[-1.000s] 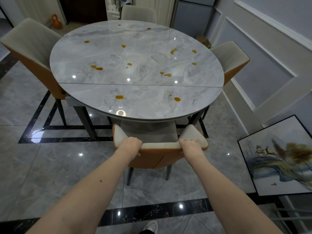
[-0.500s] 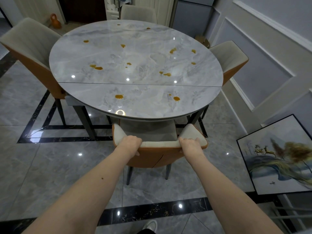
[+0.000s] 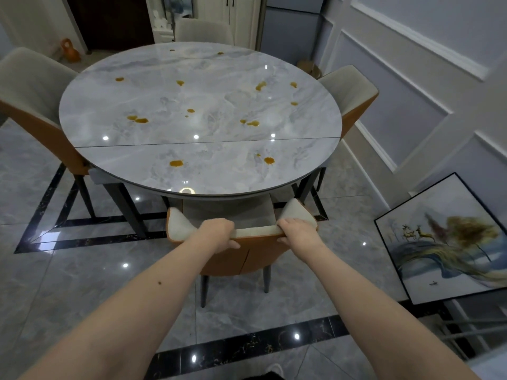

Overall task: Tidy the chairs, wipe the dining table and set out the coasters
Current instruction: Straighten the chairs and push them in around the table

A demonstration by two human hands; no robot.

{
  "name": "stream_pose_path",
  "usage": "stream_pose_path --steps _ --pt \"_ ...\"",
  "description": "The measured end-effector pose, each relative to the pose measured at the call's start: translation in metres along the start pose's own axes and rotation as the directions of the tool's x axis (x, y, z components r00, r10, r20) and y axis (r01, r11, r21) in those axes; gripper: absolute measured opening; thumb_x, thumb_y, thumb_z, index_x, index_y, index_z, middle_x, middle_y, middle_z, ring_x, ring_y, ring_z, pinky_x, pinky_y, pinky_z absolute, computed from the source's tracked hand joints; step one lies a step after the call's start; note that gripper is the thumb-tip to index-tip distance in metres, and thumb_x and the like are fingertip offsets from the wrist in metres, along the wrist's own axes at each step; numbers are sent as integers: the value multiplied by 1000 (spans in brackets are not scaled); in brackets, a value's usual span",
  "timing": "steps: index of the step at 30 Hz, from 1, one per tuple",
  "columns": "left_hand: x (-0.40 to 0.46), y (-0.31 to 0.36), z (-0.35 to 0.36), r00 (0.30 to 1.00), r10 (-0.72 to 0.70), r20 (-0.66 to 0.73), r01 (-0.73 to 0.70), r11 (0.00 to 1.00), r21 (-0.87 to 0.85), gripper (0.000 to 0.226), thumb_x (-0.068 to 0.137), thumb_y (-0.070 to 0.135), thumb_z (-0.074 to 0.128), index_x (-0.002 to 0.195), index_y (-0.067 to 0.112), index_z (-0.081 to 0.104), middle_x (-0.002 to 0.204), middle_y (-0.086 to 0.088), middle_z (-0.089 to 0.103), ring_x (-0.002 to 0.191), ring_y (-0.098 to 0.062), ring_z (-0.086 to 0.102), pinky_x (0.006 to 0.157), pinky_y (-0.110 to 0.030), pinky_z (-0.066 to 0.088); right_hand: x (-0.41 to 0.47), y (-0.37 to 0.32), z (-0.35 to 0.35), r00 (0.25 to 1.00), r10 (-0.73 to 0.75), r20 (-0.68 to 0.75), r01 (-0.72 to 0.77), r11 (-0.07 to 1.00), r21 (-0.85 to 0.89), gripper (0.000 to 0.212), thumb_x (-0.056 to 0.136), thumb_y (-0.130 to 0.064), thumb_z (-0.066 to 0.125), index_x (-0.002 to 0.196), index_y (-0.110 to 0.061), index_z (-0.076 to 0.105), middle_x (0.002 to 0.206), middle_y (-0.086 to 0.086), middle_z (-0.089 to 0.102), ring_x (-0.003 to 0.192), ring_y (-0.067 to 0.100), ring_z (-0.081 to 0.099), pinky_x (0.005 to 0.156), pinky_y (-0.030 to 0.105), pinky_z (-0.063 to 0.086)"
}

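**A:** Where are the hands?

**B:** Both are on the near chair [image 3: 255, 250]; the left hand [image 3: 216, 233] curls over the top of its back, and the right hand [image 3: 297, 234] grips the same top edge, a bit further right.

**A:** Where is that chair?

**B:** Right at the near edge of the round desk [image 3: 200, 105], with its seat tucked under; its back is orange outside and pale inside.

**A:** Is the desk clean?

**B:** No; orange-brown spots [image 3: 175, 163] are all over the grey top.

**A:** Any other chairs?

**B:** Yes; one on the left [image 3: 33, 91], one on the right [image 3: 349, 90], one at the far side [image 3: 204, 32]; a framed picture [image 3: 450, 239] leans by the wall on the right.
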State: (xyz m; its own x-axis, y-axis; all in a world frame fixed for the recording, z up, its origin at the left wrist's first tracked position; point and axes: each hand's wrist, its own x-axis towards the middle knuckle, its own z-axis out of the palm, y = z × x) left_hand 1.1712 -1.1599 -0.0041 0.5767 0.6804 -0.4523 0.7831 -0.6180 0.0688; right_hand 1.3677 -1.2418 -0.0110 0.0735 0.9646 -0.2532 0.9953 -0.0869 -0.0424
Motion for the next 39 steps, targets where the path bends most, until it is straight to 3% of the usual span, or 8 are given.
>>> stream_pose_path --steps 5,10,14,19,27,36,39 --pt "33 56 -25 996 59 -61 -66 991 -116 51 92 53 47 124 15 53 122 -5 58 108 -25 56 90 -37 47 -3 50 -10 991 -130 11 130 991 19 39 92 -39 55 124 -16 52 121 6 59 111 25 54 91 37 44" --pt "78 129 -61 992 75 -100 -86 989 -116 36 97 41 44 117 13 56 120 -7 58 108 -26 55 86 -35 45 -10 134 -21 993 -108 53 109 994 -9 48 94 -42 52 134 -17 47 128 6 56 117 24 52 96 37 43" --pt "117 195 -77 995 53 -89 -63 991 -116 36 98 37 44 123 12 54 124 -8 57 111 -28 55 90 -38 47 -20 208 -32 996 -83 29 82 996 36 46 96 -38 51 135 -15 46 132 6 54 121 23 50 98 34 41" --pt "165 268 -91 993 77 -94 -87 989 -117 35 96 37 46 122 15 55 123 -6 57 110 -26 56 87 -37 48 -21 295 -39 1000 -24 17 23 998 54 42 95 -37 52 131 -15 48 128 5 56 115 22 52 94 33 44" --pt "262 330 -131 993 100 -57 -105 991 -79 35 96 37 47 121 14 55 122 -4 57 109 -23 56 84 -33 45 7 417 -56 994 104 17 -106 987 120 47 95 -35 53 137 -16 43 136 5 51 122 24 49 99 35 41" --pt "427 393 -195 989 147 13 -146 985 -89 35 97 34 47 123 12 53 124 -6 56 113 -24 55 92 -35 47 89 569 -85 962 261 85 -266 962 61 50 96 -34 52 141 -17 37 142 5 46 126 24 46 98 33 39" --pt "481 409 -225 989 137 -61 -141 988 -58 31 95 30 47 118 12 58 119 -7 60 109 -25 57 89 -33 46 118 617 -106 951 303 56 -306 950 57 51 97 -34 50 143 -17 35 142 6 44 127 25 45 99 33 39"
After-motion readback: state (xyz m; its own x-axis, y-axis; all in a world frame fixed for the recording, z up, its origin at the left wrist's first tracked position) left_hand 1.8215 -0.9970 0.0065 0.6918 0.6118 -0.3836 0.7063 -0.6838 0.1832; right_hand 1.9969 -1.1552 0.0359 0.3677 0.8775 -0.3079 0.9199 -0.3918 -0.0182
